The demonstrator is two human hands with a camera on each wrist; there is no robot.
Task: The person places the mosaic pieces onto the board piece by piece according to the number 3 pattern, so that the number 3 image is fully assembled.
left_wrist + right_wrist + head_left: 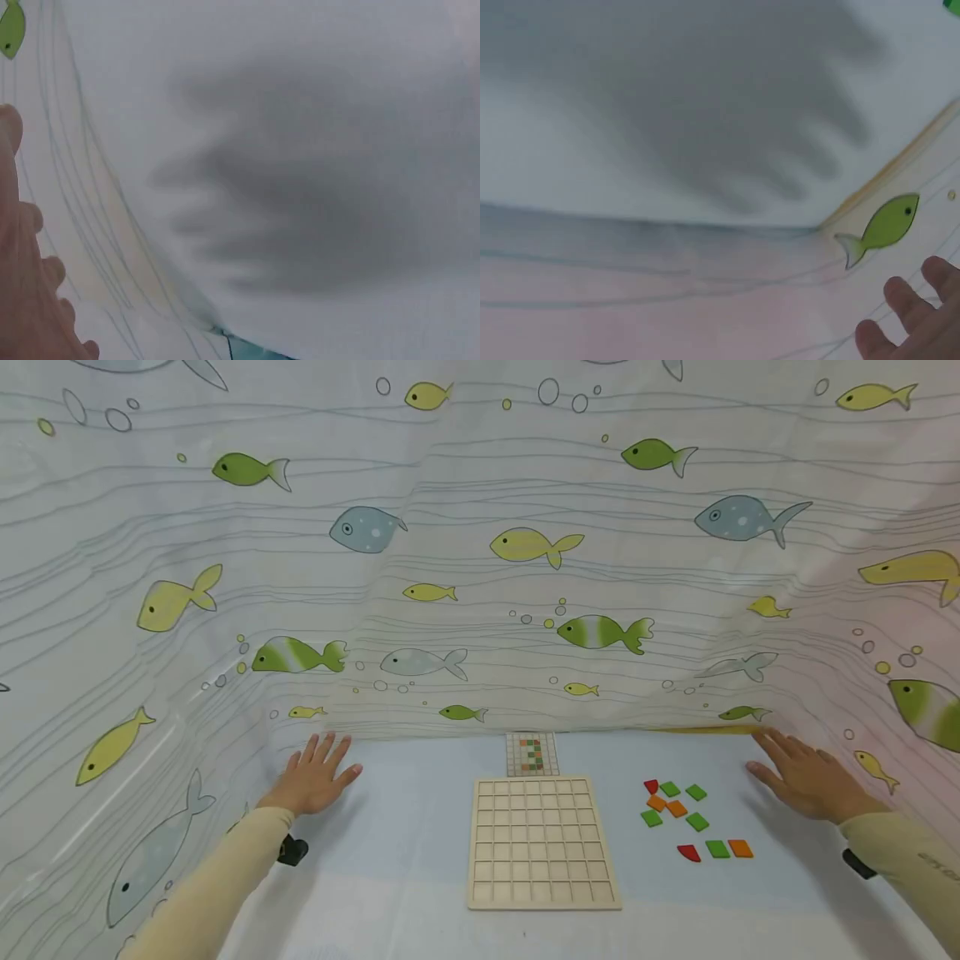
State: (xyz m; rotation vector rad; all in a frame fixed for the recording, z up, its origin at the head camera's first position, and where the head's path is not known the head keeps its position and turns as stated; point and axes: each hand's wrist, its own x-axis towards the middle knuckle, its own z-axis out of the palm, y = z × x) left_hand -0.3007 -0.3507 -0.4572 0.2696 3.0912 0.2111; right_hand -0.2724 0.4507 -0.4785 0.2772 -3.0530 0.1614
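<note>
Left hand and right hand are hovering over the worktop, each grip spreading loose, grasping nothing; ten coloured tiles are lying right of the grid board, none sitting in it yet, so all the placing is seemingly waiting

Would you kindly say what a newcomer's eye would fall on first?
Probably the fish-printed cloth, rising at the back and both sides. Next, the pale gridded board near the middle, with a small patterned card beyond it. The red, green and orange pieces, right of the board, stand out.
</note>
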